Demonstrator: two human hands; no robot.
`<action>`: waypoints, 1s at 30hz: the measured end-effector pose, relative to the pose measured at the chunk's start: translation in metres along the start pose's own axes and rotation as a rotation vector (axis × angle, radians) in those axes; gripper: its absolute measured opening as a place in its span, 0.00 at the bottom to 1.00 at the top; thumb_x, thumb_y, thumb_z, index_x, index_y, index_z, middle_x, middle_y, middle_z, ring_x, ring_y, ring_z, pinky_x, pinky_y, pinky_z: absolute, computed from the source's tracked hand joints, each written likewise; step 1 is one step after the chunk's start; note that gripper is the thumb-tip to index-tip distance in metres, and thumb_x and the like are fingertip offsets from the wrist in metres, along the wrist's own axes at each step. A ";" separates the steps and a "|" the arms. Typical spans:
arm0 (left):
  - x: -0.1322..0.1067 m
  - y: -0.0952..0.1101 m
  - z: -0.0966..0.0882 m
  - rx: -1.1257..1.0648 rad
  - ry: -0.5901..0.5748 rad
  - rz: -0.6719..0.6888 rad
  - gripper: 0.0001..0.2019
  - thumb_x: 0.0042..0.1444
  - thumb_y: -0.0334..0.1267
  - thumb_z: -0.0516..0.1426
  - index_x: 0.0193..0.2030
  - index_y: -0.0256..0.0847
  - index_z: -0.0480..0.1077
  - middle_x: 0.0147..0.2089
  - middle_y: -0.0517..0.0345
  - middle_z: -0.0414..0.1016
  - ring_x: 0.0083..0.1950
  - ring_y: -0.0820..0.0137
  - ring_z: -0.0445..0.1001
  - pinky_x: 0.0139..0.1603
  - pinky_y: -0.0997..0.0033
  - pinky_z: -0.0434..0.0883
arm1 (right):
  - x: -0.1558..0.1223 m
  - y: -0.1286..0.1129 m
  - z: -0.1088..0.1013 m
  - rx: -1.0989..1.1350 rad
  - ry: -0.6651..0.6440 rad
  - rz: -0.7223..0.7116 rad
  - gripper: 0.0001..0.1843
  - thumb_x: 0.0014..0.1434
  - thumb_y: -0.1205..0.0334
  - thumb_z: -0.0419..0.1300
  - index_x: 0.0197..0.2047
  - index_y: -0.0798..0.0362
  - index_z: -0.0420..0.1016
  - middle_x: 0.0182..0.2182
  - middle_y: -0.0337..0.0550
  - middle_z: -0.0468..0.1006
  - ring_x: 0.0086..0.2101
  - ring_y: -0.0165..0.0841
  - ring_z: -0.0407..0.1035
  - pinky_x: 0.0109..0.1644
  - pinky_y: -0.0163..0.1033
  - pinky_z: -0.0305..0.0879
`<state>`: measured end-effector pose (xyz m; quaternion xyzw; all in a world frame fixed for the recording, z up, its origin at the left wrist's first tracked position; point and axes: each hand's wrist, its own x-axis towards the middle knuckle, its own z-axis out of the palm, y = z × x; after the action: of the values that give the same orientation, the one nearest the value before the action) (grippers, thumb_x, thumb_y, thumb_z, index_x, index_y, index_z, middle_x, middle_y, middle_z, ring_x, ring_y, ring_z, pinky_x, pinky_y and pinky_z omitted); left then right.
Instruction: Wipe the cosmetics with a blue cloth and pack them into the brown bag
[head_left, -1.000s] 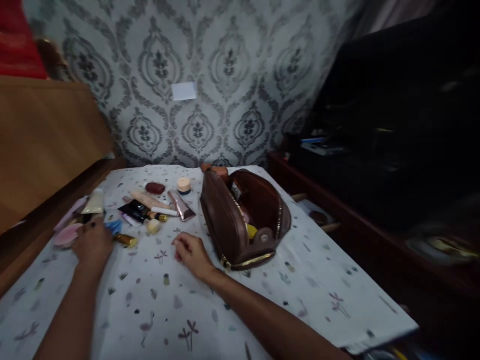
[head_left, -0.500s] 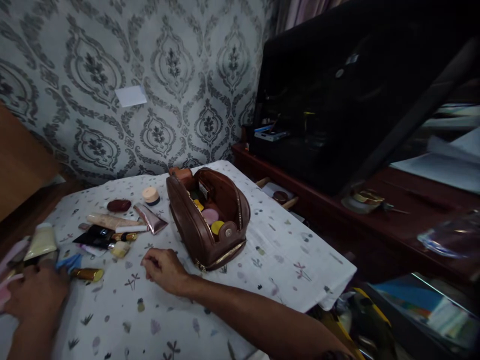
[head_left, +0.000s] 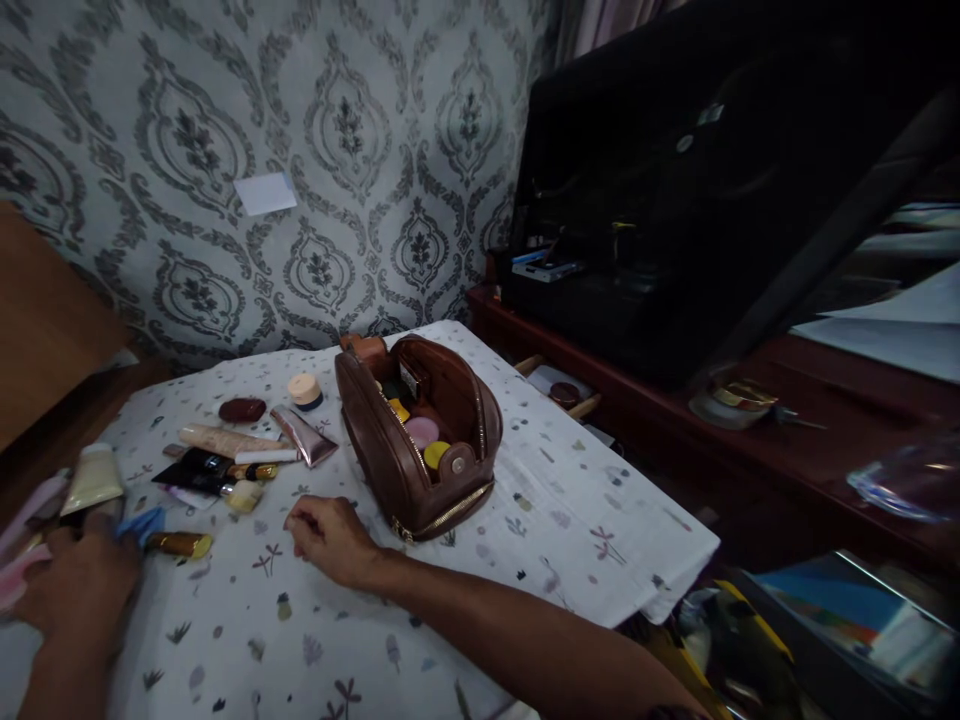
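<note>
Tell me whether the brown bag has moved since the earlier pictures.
No, not visibly: the brown bag sits on the same part of the printed tablecloth. The white card on the wall also shifts left; only the view turned.

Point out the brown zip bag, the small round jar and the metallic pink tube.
Brown zip bag (head_left: 381,452), head view: side wall.
Small round jar (head_left: 304,388), head view: peach upper part.
Metallic pink tube (head_left: 305,436), head view: mid-body.

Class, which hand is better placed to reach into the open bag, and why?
Probably the right hand: it is beside the bag, while the left hand is farther off, by the pale tube.
</note>
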<state>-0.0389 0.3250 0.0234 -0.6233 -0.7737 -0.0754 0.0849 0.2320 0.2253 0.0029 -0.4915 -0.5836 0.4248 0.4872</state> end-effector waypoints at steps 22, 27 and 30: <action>0.016 0.015 -0.009 0.037 0.031 -0.149 0.20 0.64 0.40 0.49 0.58 0.31 0.67 0.54 0.30 0.71 0.56 0.46 0.71 0.48 0.52 0.69 | 0.005 0.011 0.003 0.023 -0.069 -0.038 0.13 0.61 0.53 0.53 0.30 0.52 0.68 0.19 0.35 0.68 0.21 0.28 0.62 0.26 0.32 0.58; 0.024 0.017 -0.016 0.049 0.006 -0.137 0.20 0.64 0.33 0.46 0.58 0.29 0.67 0.52 0.27 0.73 0.52 0.47 0.74 0.45 0.54 0.69 | 0.005 0.010 0.002 0.010 -0.082 -0.043 0.15 0.61 0.51 0.52 0.30 0.52 0.68 0.20 0.36 0.70 0.22 0.29 0.64 0.28 0.33 0.60; 0.023 0.015 -0.021 0.064 -0.016 -0.120 0.20 0.63 0.31 0.45 0.58 0.31 0.68 0.50 0.30 0.75 0.50 0.48 0.76 0.45 0.56 0.69 | 0.005 0.009 0.001 0.005 -0.085 -0.047 0.16 0.61 0.48 0.53 0.30 0.51 0.68 0.20 0.35 0.70 0.22 0.29 0.64 0.28 0.33 0.59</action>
<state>-0.0283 0.3453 0.0487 -0.5735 -0.8122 -0.0503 0.0939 0.2318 0.2315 -0.0053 -0.4581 -0.6141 0.4354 0.4728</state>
